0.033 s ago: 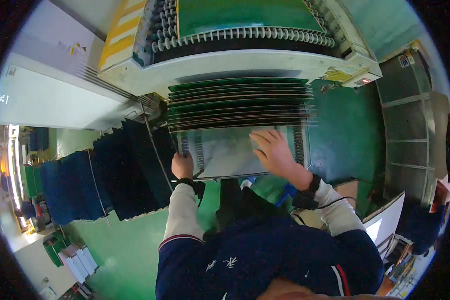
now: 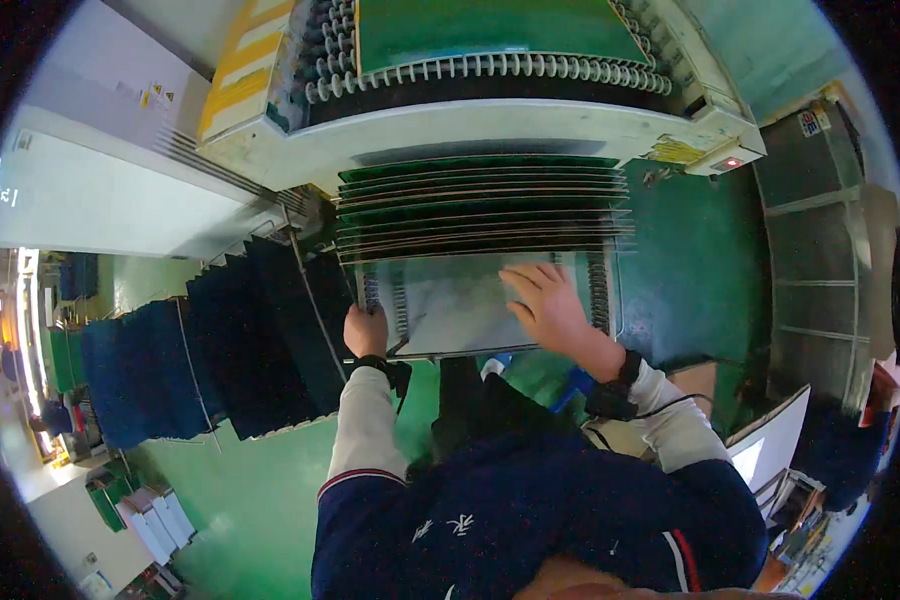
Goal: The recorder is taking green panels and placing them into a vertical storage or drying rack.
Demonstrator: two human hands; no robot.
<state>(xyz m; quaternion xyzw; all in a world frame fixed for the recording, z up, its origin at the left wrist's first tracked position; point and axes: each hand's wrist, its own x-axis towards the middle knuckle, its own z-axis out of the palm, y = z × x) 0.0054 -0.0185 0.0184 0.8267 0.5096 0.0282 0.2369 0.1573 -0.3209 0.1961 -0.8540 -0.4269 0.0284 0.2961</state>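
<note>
Right hand (image 2: 550,305) reaching over rack (image 2: 445,300), fingers spreading open, gripping nothing. Left hand (image 2: 366,330) curling at rack's left edge, hold unclear. Green panels (image 2: 480,200) standing in rack beyond. Yellow labels (image 2: 156,90) marking white cabinet (image 2: 80,70); white characters showing on navy jacket (image 2: 570,490).

Green floor (image 2: 240,500), perhaps strip lighting (image 2: 30,340).
</note>
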